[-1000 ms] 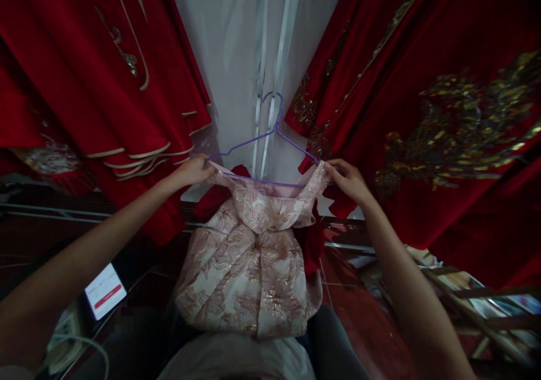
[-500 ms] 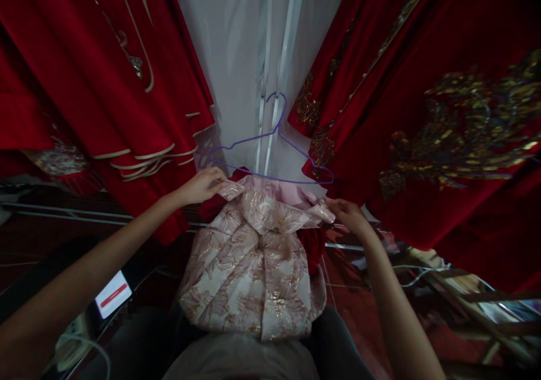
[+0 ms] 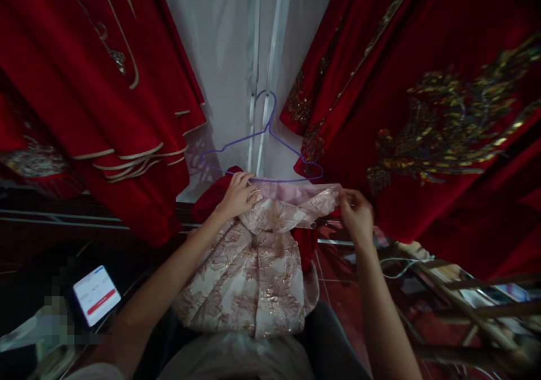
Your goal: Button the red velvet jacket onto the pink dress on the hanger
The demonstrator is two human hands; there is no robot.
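Note:
A pale pink and cream brocade garment point(image 3: 270, 267) with metallic floral patterns and pleats lies over my lap. Its upper part is opened out, showing a plain pink lining point(image 3: 287, 193). My left hand point(image 3: 240, 195) grips the left side of that upper part, fingers bent over the cloth. At the other side my right hand point(image 3: 357, 213) pinches the outer end of the brocade and draws it out to the right. Just beyond the cloth a thin purple hanger point(image 3: 268, 126) hangs on a pale metal rail.
Red garments point(image 3: 139, 104) with pale piping hang at the left, and a red garment with gold sequins point(image 3: 456, 126) hangs at the right. A lit phone point(image 3: 96, 295) lies at the lower left. A wooden rack point(image 3: 460, 306) stands at the lower right.
My left hand has moved right and inward along the garment's top. My right hand has shifted slightly right, stretching its end of the cloth. The view has turned a little.

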